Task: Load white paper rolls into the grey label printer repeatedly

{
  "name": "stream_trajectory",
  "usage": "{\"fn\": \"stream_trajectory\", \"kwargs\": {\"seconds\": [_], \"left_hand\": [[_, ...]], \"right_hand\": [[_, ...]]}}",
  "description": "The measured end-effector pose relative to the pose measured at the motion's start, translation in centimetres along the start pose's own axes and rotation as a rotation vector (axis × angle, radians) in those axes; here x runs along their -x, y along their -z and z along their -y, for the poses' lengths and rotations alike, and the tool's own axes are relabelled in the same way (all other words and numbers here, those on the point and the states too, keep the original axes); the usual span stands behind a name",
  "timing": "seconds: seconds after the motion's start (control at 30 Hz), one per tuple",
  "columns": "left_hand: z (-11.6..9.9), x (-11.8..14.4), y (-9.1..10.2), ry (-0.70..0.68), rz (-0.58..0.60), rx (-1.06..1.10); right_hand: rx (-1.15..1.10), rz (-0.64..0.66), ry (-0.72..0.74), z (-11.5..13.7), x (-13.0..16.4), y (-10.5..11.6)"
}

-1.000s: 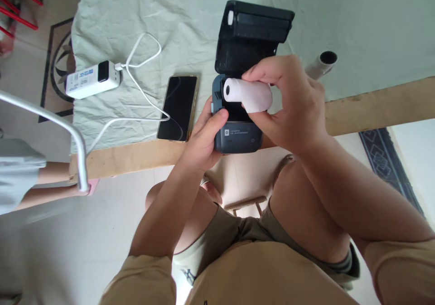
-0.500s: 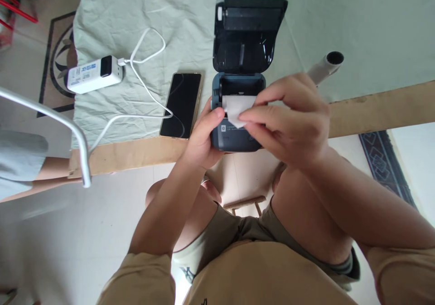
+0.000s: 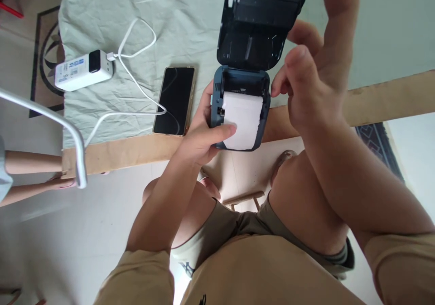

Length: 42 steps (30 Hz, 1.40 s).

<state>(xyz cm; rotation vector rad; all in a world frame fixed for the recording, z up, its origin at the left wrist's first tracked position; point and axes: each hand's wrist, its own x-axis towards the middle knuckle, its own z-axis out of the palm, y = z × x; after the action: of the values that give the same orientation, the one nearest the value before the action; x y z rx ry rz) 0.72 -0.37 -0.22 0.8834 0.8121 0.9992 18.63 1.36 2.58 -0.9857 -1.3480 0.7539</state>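
Observation:
A dark portable label printer (image 3: 216,137) sits in my left hand (image 3: 204,137), its black lid (image 3: 253,46) flipped up and back. White paper (image 3: 243,117) comes out of its bay and lies over the printer's front, and my left thumb presses on its left part. To the right of the printer, my right hand (image 3: 316,69) is raised with its fingers apart and nothing held. Some of its fingers are close to the right edges of the lid and body; whether they touch is hard to tell.
Left of the printer, a phone (image 3: 175,101) lies on the green cloth (image 3: 190,19). A white power bank (image 3: 83,71) with a white cable (image 3: 131,71) is further left. A white metal tube (image 3: 68,123) crosses the left side. Another person's legs (image 3: 37,162) show there.
My right hand has let go of the paper and moved up and right, opening out. The paper now lies flat over the printer's front, and my left thumb has shifted onto it.

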Motion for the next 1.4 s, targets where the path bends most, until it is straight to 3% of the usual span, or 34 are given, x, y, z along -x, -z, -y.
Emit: {"fn": "stream_trajectory", "kwargs": {"seconds": [0.23, 0.43, 0.57, 0.73, 0.83, 0.93, 1.1, 1.4], "left_hand": [[-0.5, 0.2, -0.1, 0.019, 0.029, -0.023], [-0.5, 0.2, -0.2, 0.028, 0.028, -0.003], [-0.4, 0.3, -0.5, 0.008, 0.017, 0.006], [-0.1, 0.4, -0.8, -0.052, 0.011, 0.064], [0.3, 0.4, -1.0, -0.12, 0.006, 0.122], [0.5, 0.4, -1.1, -0.1, -0.05, 0.094], [0.2, 0.6, -1.1, -0.105, -0.065, 0.081], [0.1, 0.5, -0.9, -0.049, -0.014, 0.13]], "right_hand": [[0.195, 0.143, 0.099, -0.6, 0.7, 0.0], [0.258, 0.265, 0.038, -1.1, 1.0, 0.5], [0.218, 0.314, -0.024, -1.1, 1.1, 0.4], [0.141, 0.275, -0.029, -1.4, 1.1, 0.2], [0.015, 0.268, -0.153, -1.7, 1.3, -0.1], [-0.1, 0.348, -0.274, -1.7, 1.7, -0.5], [-0.28, 0.431, -0.364, -1.8, 2.1, -0.9], [-0.223, 0.358, -0.272, -2.5, 2.3, -1.4]]}}
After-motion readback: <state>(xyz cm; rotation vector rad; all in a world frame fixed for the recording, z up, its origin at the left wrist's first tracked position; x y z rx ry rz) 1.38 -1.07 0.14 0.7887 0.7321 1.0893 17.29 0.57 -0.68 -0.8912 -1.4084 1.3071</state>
